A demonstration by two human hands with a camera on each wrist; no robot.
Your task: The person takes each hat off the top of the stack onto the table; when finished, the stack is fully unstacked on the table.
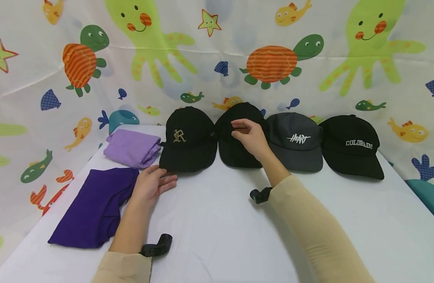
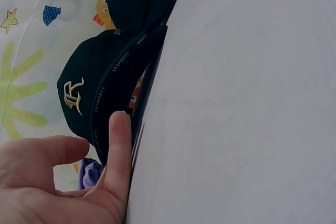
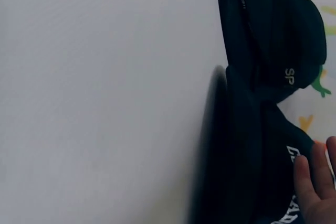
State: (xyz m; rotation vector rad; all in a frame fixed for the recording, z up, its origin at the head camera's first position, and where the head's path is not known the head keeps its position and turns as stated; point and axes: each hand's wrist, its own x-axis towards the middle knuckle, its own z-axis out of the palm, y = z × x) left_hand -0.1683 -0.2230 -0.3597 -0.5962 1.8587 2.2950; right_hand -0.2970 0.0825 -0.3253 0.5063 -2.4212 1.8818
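Note:
Four caps stand side by side along the back. My left hand (image 1: 151,184) is at the left brim corner of the black cap with a gold R (image 1: 188,145), thumb and fingers parted. In the left wrist view one finger (image 2: 120,135) overlaps that brim. My right hand (image 1: 253,138) is in front of the second black cap (image 1: 239,155), thumb and fingers apart with nothing between them. White lettering on this cap shows beside the fingers (image 3: 317,174) in the right wrist view; the hand covers it in the head view.
To the right stand a dark grey HEART cap (image 1: 294,143) and a black COLORADO cap (image 1: 352,145). At left lie a folded lilac cloth (image 1: 132,147) and a dark purple cloth (image 1: 93,208). A sea-animal print curtain (image 1: 217,51) hangs behind the white table (image 1: 209,228).

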